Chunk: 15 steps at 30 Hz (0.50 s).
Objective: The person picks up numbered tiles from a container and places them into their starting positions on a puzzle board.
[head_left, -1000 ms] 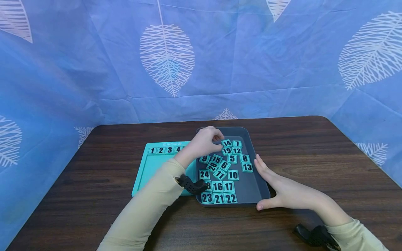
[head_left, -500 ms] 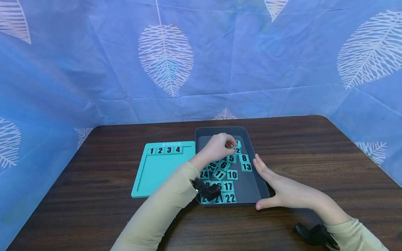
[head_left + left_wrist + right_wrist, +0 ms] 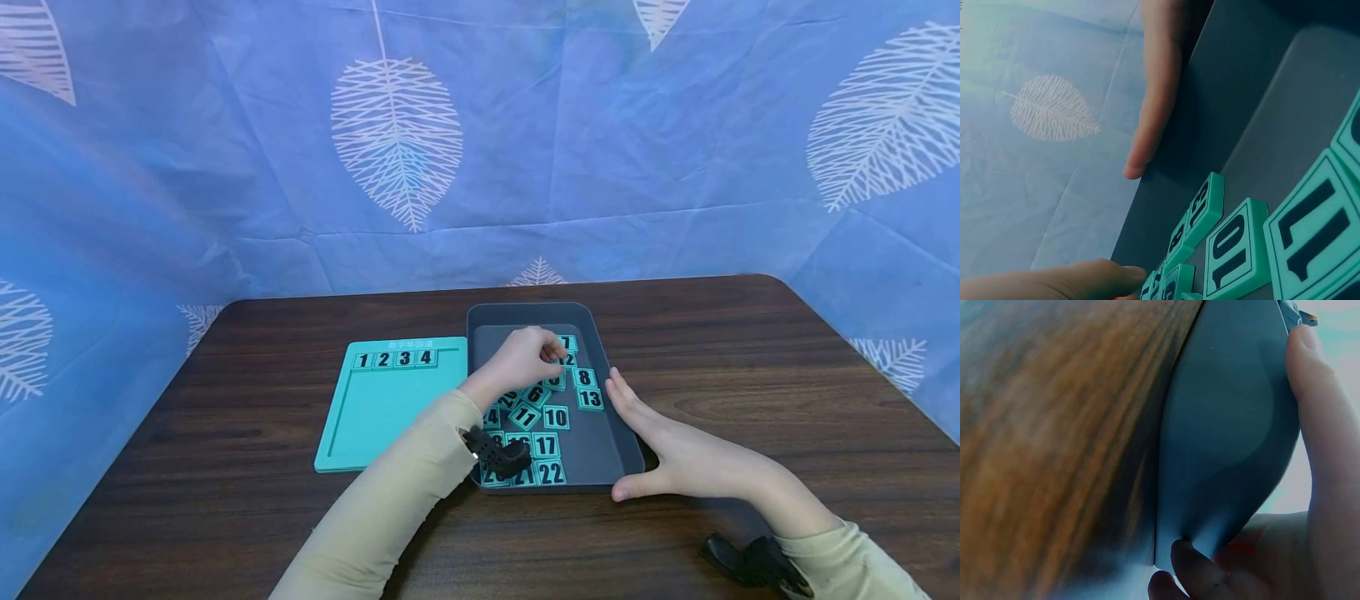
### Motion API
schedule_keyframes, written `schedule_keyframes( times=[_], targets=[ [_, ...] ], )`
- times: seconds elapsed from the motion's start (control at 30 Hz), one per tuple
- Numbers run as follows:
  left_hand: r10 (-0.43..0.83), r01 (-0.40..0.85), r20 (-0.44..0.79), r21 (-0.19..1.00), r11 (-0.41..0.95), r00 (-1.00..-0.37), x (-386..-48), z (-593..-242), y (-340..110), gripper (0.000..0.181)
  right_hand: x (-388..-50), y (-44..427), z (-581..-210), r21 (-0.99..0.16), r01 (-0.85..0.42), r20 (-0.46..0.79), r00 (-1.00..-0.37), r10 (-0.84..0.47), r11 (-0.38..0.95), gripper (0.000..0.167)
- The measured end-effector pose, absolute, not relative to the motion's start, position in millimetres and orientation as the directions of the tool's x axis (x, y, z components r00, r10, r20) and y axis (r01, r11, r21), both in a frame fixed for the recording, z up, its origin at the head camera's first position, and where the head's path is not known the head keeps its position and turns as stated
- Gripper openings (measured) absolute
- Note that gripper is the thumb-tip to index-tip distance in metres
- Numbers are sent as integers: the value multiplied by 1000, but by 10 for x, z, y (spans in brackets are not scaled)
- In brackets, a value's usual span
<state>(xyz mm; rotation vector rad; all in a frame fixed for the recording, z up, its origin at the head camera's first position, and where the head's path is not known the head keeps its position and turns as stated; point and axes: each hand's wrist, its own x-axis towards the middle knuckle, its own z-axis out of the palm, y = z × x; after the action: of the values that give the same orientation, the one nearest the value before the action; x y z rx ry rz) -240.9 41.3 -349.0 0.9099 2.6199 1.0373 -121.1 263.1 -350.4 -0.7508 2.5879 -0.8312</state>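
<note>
In the head view, the left hand (image 3: pixel 523 354) reaches over the dark gray tray (image 3: pixel 603 454), its fingertips bent down beside tile 7 (image 3: pixel 568 342) and tile 12 (image 3: pixel 570 360) at the far right. The fingers hide whatever lies beneath, so whether they grasp a tile cannot be told. Tile 5 (image 3: pixel 557 382) is partly covered. To the left sits the turquoise board (image 3: pixel 386 417), tiles 1 to 4 in a row along its far edge. Handling a single tile here probably calls for a narrow pinch on opposite edges and a straight lift, so its neighbors are not nudged.

In the left wrist view, a left-hand digit lies close by the crowded tiles, with tile 10 (image 3: pixel 1227 253) and tile 11 (image 3: pixel 1313 225) lying apart from it; touch is unclear.

In the right wrist view, the right hand (image 3: pixel 1297 525) lies along the tray's outer wall, digits spread rather than clenched. Light, even pressure there should steady the tray without tipping it.
</note>
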Motion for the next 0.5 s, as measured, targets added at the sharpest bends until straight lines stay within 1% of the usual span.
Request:
schedule_keyframes(
  times=[0.4,0.5],
  targets=[
    [621,508,20,597,621,-783,-2418,-3534,430,25,-1201,2636,-3511,-617,-386,-124,-813,-569,686,111],
    [628,512,12,591,624,-778,-2421,-3543,430,24,-1201,2636,-3514,-620,-388,-121,-812,-571,682,111]
  ],
)
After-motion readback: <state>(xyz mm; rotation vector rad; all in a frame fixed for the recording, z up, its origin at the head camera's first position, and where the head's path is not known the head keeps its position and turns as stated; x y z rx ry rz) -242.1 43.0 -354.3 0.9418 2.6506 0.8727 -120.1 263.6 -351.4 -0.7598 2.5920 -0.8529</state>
